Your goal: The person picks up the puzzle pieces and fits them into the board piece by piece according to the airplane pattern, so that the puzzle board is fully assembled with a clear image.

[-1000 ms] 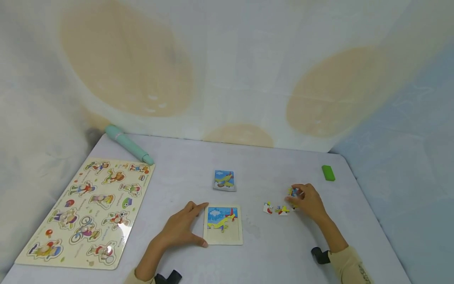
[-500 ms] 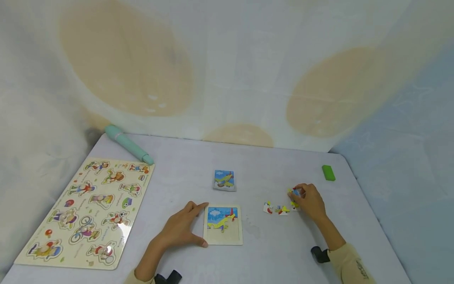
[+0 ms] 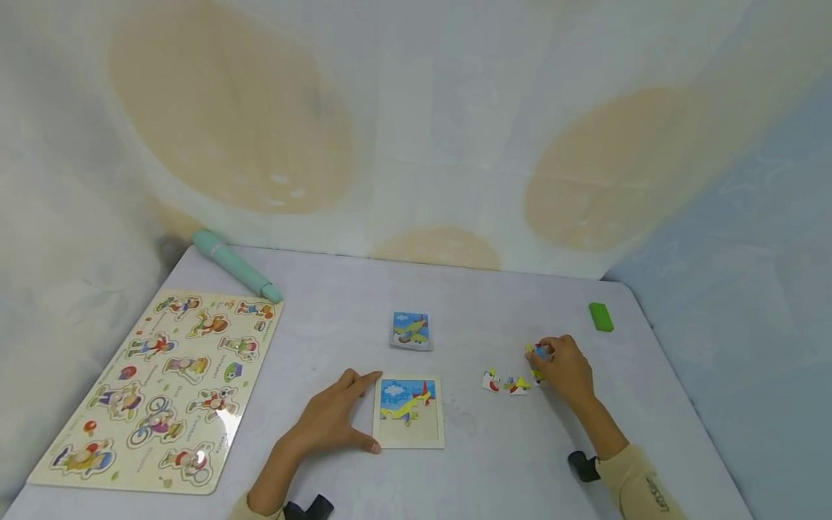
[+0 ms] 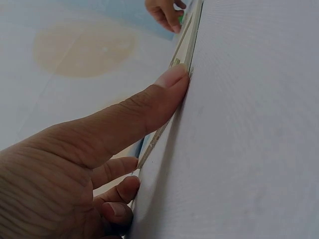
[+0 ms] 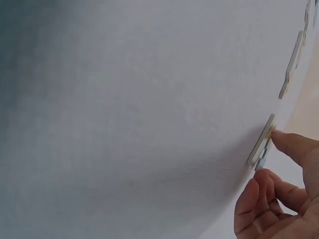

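Taking the pale square wooden puzzle tray (image 3: 411, 435) on the white-covered table (image 3: 481, 469) as the clock's centre, fitted pieces showing part of a yellow aeroplane on blue sky fill its upper part. The left hand (image 3: 328, 415) sits at nine o'clock, thumb and forefinger spread and touching the tray's edge. Around two o'clock, the right hand (image 3: 567, 368) pinches a small, mainly blue jigsaw piece (image 3: 539, 352) between thumb and fingers; its exact outline is hard to tell, since the fingers partly cover it. Just beside that hand, towards the tray, lie loose white, red and yellow jigsaw pieces (image 3: 518, 386). At twelve stands a small blue block with an aeroplane picture (image 3: 412, 331). Farther out, a bright green rectangular block (image 3: 601, 317) lies at two, a mint-green cylinder (image 3: 234, 265) at ten, and a large cream board with cartoon figures (image 3: 136, 477) at nine.
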{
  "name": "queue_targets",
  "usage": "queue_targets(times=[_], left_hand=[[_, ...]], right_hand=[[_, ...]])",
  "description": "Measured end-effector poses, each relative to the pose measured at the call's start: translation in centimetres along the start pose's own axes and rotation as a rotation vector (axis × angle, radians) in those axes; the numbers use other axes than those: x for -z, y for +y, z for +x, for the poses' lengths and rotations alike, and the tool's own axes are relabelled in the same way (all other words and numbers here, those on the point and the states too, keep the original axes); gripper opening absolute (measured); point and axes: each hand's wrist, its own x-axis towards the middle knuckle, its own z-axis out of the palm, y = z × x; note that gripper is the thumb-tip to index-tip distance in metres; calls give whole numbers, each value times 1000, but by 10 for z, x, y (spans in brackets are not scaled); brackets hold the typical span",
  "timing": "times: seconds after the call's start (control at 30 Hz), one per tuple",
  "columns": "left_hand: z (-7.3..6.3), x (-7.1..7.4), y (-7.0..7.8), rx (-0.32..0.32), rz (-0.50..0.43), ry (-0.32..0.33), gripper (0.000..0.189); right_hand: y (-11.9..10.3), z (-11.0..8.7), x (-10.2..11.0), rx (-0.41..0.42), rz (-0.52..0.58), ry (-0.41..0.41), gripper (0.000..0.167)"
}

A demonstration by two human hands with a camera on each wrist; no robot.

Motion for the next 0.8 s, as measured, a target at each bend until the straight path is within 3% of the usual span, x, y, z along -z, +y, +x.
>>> queue_targets(times=[0.5, 0.7, 0.8], left_hand=[[-1, 0, 0, 2, 4, 0, 111], [0, 1, 0, 0, 1, 2, 111], [0, 0, 0, 2, 5, 2, 112]], right_hand=[[1, -2, 1, 2, 16, 31, 30], [0, -5, 6, -38, 39, 58, 38], [-1, -9, 11, -20, 60, 57, 37]])
